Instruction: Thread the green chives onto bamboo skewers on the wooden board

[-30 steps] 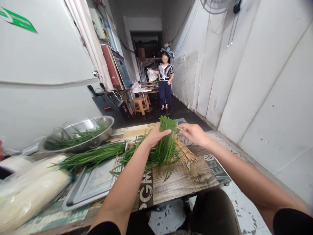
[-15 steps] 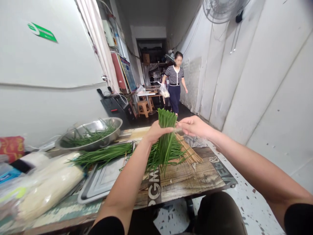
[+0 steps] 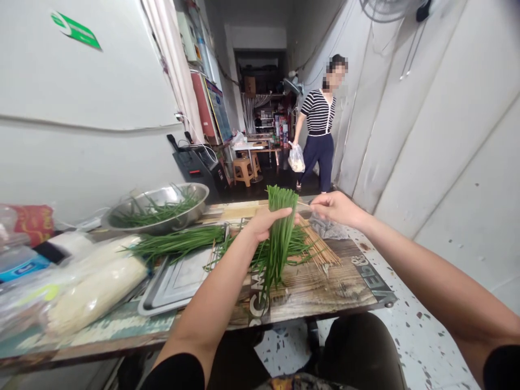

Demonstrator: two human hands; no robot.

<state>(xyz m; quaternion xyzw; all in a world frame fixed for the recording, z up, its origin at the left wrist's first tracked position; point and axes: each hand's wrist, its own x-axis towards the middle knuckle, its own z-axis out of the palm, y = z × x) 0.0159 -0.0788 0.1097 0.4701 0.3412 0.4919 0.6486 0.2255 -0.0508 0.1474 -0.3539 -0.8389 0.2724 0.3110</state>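
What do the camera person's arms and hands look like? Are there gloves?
Black sleeves end around the elbows, leaving the forearms bare. The left hand and right hand have no gloves, just ordinary fingers and thumbs. I see no watch or bracelet.

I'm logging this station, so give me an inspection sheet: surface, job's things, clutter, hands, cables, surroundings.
Surface: wood-patterned tabletop
Job's things: chive bunch; more chives across the tray and in the steel bowl; bamboo skewers piled at right
Clutter: plastic-wrapped pale pack, red packet, blue-labelled bottle at left
Hands: left hand grips the chive bunch; right hand pinches a single skewer; whether it pierces the bunch is unclear
Cables: white cable curving at left
Surroundings: person in striped top carrying a plastic bag; plastic stools; wall fan
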